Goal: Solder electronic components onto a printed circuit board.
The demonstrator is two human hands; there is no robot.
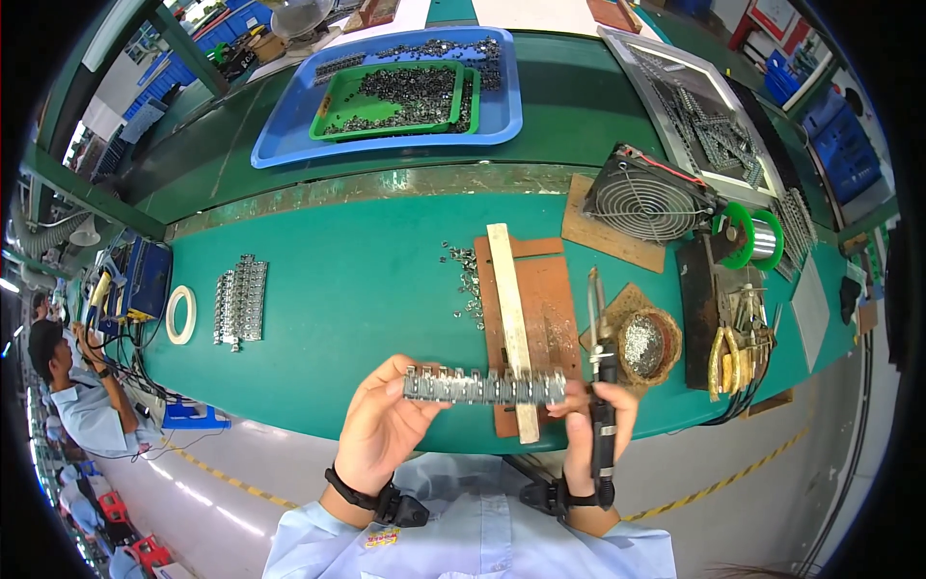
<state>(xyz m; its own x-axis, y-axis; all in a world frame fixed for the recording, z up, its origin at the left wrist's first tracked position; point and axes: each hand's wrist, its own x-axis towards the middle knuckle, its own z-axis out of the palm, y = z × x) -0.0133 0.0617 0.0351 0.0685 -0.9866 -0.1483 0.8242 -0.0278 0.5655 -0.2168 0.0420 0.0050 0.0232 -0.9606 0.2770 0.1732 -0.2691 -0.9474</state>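
Observation:
A long row of small silvery metal parts [482,387] is held level above the front edge of the green bench. My left hand [374,425] pinches its left end between thumb and fingers. With its fingertips, my right hand [590,425] steadies the right end. The same hand grips a black-handled soldering iron [604,415], its tip pointing away from me. Beneath the row lies a brown board [552,309] with a pale wooden bar [507,309] across it. Loose small metal parts [470,282] are scattered along the board's left side.
To the right are a round brown bowl [673,349] of silvery bits, a fan [646,203], a solder spool [767,240] and a tool box [696,309]. Leftward lie joined metal rows [241,301] and a tape roll [181,316]. A blue tray [275,135] stands behind; a co-worker [92,396] sits far left.

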